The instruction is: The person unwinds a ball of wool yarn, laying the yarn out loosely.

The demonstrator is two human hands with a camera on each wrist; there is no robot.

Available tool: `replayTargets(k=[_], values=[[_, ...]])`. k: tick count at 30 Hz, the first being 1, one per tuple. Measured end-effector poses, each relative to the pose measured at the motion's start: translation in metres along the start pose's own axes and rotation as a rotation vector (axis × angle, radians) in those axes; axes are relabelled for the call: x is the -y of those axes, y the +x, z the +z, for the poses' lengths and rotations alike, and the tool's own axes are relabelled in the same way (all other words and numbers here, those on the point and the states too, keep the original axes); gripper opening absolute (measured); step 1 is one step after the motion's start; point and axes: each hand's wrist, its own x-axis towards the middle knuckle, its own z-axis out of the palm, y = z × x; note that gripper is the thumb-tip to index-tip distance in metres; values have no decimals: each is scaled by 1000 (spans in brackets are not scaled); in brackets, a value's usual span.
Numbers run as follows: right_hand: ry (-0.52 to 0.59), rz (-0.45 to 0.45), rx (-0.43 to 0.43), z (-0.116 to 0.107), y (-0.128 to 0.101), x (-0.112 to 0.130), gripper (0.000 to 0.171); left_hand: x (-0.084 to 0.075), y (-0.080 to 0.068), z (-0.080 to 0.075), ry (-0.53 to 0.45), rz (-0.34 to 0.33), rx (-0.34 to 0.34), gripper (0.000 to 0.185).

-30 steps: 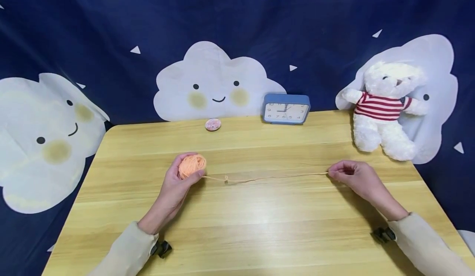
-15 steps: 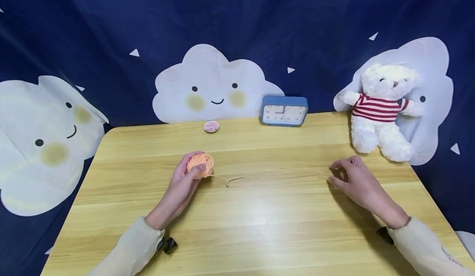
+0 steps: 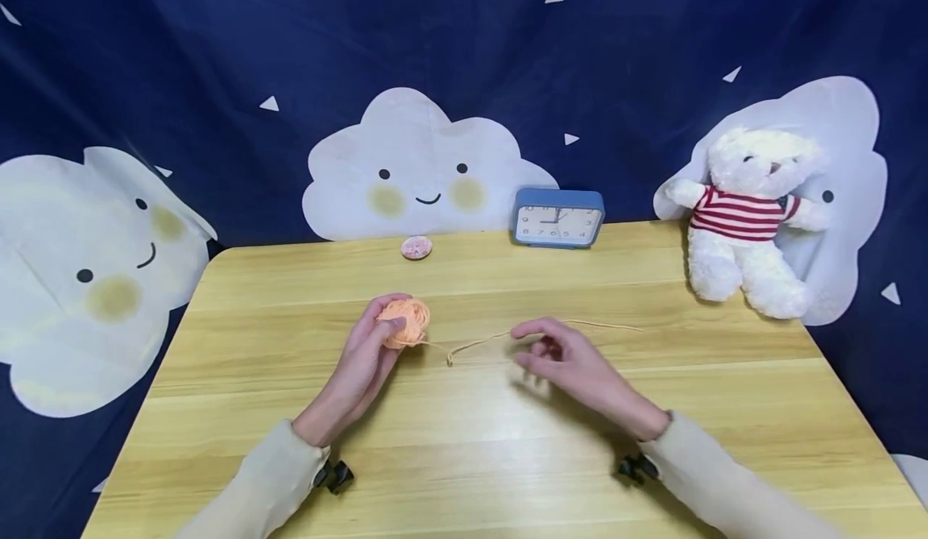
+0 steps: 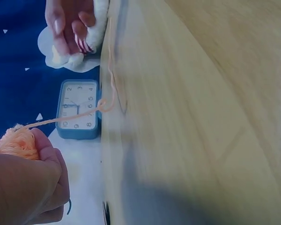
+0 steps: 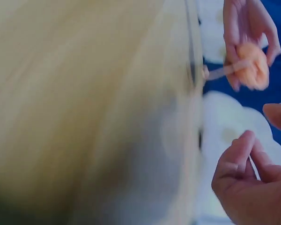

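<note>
A small ball of peach yarn (image 3: 410,319) is gripped in my left hand (image 3: 360,358), the thumb pressing across its front. From the ball a loose yarn strand (image 3: 474,342) runs right over the table, with a small knot or loop near the ball. My right hand (image 3: 580,366) hovers beside the strand, thumb and index finger apart, nothing between them; part of the strand passes behind it. The right wrist view has the yarn ball (image 5: 253,68) in the left hand and the right hand's bent fingers (image 5: 241,159) holding nothing.
At the table's (image 3: 464,474) back edge stand a blue alarm clock (image 3: 558,218) and a round pink badge-like disc (image 3: 416,247). A white teddy bear (image 3: 747,217) in a striped shirt sits at the back right. Behind hangs a dark blue cloud-patterned curtain (image 3: 435,23).
My right hand has let go of the yarn's end and moved left toward the ball. The strand has gone slack on the table. My left hand has shifted slightly right with the ball.
</note>
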Motion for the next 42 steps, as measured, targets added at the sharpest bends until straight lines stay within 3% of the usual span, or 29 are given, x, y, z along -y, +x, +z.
replayTargets(k=[3, 8, 13, 17, 23, 28, 35, 42], values=[[106, 23, 97, 22, 16, 0, 49, -1, 0, 4, -9, -2, 1, 43], [135, 25, 202, 48, 36, 3, 55, -1, -1, 10, -7, -3, 12, 46], [160, 51, 250, 59, 42, 6, 53, 0, -2, 11, 14, 13, 48, 57], [187, 68, 259, 57, 39, 9, 40, 2, -2, 9, 7, 19, 77, 64], [159, 18, 164, 36, 23, 11, 27, 1, -4, 3, 21, 28, 113, 67], [121, -21, 68, 13, 11, 16, 22, 2, -8, -4, 42, 38, 177, 56], [96, -21, -68, -15, 0, 20, 23, 6, -11, -10, 70, 48, 270, 60], [145, -23, -159, -32, -9, 19, 24, 8, -14, -11, 77, 47, 316, 64]])
